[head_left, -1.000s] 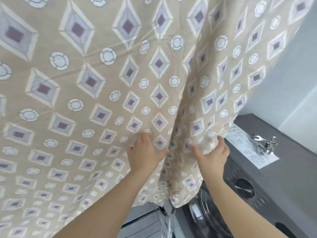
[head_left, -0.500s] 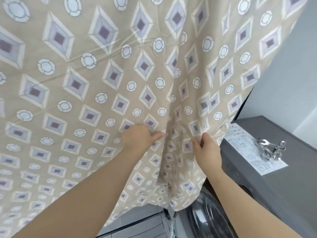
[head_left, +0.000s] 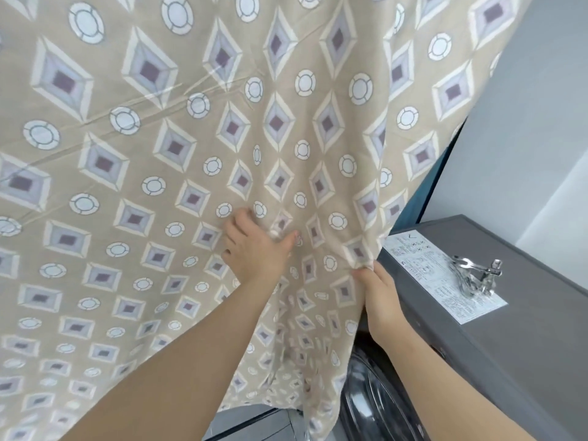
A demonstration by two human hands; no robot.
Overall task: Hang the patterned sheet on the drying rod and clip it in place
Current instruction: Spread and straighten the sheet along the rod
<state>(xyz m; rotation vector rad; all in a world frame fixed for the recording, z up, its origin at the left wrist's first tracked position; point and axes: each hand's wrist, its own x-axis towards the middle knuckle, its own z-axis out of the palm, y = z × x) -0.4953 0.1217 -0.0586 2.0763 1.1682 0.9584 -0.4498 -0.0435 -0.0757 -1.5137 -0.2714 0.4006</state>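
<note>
The beige patterned sheet [head_left: 178,148], printed with diamonds and white circles, hangs down from above and fills most of the view. The rod that carries it is out of sight above the frame. My left hand [head_left: 254,249] presses into the cloth near its middle, fingers curled around a fold of fabric. My right hand [head_left: 378,291] pinches the sheet's right edge beside the washing machine. A bunch of metal clips [head_left: 474,273] lies on top of the machine, to the right of my right hand.
A dark grey washing machine [head_left: 509,361] stands at the right, with a white instruction sticker [head_left: 436,272] on its top and its round door [head_left: 372,399] below. A pale wall [head_left: 525,138] rises behind it. A teal strip shows at the sheet's right edge.
Both hands have moved to the right along the sheet. My right hand now holds the sheet's right edge, and the deep fold between the hands has flattened out.
</note>
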